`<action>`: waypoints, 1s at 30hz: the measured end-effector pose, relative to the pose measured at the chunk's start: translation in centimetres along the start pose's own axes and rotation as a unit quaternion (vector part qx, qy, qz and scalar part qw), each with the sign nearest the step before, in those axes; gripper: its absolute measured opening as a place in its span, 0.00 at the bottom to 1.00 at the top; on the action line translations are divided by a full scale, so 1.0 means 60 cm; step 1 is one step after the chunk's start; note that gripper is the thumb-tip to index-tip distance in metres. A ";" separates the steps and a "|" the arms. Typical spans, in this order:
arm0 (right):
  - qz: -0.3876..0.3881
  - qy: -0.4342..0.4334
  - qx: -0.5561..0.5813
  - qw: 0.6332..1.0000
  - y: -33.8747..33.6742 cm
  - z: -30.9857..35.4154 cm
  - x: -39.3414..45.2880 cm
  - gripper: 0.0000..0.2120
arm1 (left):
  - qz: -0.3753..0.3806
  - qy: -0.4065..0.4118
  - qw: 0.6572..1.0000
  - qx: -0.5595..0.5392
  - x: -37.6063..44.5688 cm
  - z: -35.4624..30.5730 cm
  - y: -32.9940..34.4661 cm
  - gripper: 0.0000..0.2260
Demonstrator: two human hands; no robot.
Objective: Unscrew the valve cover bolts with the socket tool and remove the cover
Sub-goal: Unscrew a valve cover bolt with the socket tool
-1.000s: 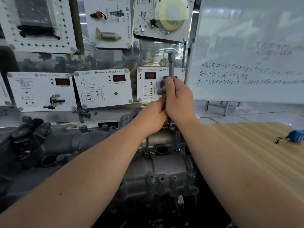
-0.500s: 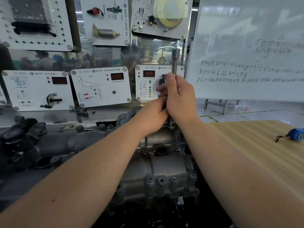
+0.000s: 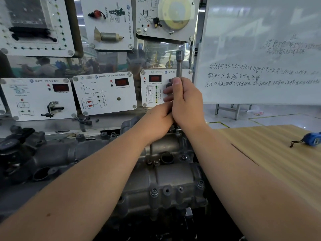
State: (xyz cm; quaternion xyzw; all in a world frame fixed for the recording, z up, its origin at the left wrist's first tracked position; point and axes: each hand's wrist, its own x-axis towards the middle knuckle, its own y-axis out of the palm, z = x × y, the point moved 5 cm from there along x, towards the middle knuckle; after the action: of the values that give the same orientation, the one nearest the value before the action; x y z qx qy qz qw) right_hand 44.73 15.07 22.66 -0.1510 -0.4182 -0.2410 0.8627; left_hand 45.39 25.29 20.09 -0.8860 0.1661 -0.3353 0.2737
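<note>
A grey metal valve cover (image 3: 166,176) lies in front of me, with bolts (image 3: 154,191) along its near edge. A long steel socket tool (image 3: 178,65) stands upright over the cover's far end. My right hand (image 3: 186,103) grips its shaft, thumb pointing up along it. My left hand (image 3: 159,121) holds the shaft just below, touching the right hand. The tool's lower tip is hidden behind my hands.
A wooden table (image 3: 278,153) with a blue tape measure (image 3: 312,139) is at the right. White sensor display panels (image 3: 104,93) stand behind the engine, a whiteboard (image 3: 260,58) at the back right. Dark engine parts (image 3: 19,146) sit at the left.
The T-handle seen on top of the tool a second ago is out of sight; the shaft top now shows only a socket end. Both hands keep their grip.
</note>
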 end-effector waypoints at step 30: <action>-0.035 0.014 0.003 0.999 -0.007 0.004 0.002 0.15 | -0.006 0.001 1.000 -0.013 0.001 0.001 -0.004 0.08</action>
State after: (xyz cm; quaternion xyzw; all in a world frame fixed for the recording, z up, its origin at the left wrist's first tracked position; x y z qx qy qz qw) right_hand 44.39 14.83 22.91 -0.1304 -0.4119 -0.2715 0.8600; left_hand 45.52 25.47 20.21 -0.8902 0.1658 -0.3357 0.2597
